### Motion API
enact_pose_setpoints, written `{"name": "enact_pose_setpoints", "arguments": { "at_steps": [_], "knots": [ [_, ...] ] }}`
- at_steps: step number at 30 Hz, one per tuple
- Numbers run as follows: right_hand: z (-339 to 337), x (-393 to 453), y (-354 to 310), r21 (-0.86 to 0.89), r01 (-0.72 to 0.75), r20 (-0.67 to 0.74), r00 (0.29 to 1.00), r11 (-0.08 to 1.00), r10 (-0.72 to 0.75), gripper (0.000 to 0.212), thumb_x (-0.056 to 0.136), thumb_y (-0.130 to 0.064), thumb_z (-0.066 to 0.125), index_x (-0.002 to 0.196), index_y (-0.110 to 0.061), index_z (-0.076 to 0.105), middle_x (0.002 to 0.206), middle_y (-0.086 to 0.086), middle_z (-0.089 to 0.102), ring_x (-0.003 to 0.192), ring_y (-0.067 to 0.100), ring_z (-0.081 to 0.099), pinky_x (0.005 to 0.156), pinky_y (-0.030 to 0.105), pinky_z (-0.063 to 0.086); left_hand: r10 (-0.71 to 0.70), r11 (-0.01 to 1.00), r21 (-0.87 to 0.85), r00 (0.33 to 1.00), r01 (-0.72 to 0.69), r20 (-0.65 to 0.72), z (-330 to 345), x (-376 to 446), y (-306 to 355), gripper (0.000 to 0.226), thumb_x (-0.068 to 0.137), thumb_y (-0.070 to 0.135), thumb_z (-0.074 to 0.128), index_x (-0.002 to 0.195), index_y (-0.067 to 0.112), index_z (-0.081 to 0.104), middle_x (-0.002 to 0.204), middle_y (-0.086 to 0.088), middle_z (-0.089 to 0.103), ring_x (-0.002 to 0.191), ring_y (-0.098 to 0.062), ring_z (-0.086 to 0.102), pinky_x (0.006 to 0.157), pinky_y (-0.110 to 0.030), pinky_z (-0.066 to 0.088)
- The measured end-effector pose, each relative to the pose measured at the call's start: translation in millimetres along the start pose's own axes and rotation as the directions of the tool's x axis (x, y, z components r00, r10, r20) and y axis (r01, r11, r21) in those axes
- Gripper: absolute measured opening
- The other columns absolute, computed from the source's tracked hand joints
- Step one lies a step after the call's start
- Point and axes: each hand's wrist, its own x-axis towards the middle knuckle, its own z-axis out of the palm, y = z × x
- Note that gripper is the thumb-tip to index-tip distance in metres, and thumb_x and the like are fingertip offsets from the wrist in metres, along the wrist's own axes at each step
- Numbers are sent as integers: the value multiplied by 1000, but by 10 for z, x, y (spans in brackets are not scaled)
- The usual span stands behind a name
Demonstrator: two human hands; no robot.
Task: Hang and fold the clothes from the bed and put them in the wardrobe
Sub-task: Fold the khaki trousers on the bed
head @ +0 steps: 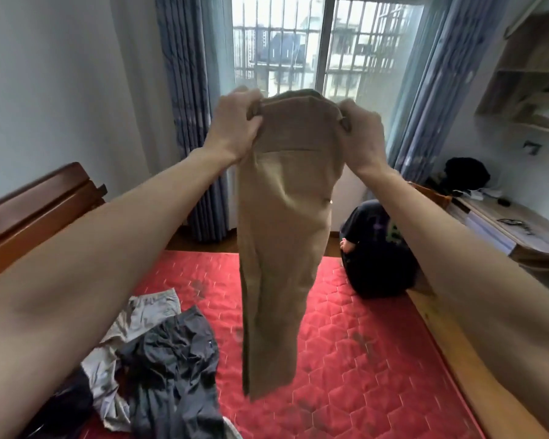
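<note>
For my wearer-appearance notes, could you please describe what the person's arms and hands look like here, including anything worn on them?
Both forearms are bare as far as the frame shows: no sleeves, gloves, watch or bracelet are visible. The left hand and right hand show no rings that I can make out. Nothing is marked or attached on either arm.

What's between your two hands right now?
In the head view, the waistband of the tan trousers spans the gap: the left hand grips one end, the right hand the other, and the legs hang down together over the red mattress.

Window (327, 42) backlight, warped soft edges
</note>
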Motion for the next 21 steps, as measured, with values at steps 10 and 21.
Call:
{"name": "enact_pose_setpoints", "arguments": {
  "at_steps": [10,21],
  "knots": [
    [-273,-1233,264,16,251,-62,966,968,-249,26,100,-26,61,115,-7,71,103,7,76,88,19,67,74,33,50,259,960,-85,962,-267,-90,121,-1325,151,10,97,14,67,105,8,71,103,-3,64,88,-20,65,73,-36,55],
    [204,-4954,1391,-15,285,740,648,959,-181,16,93,-16,71,98,-20,56,77,-3,69,62,24,69,46,37,53,180,983,-160,670,-92,720,1295,-4932,95,10,95,12,63,101,15,56,100,-3,55,90,-26,65,58,-38,50]
  ]
}}
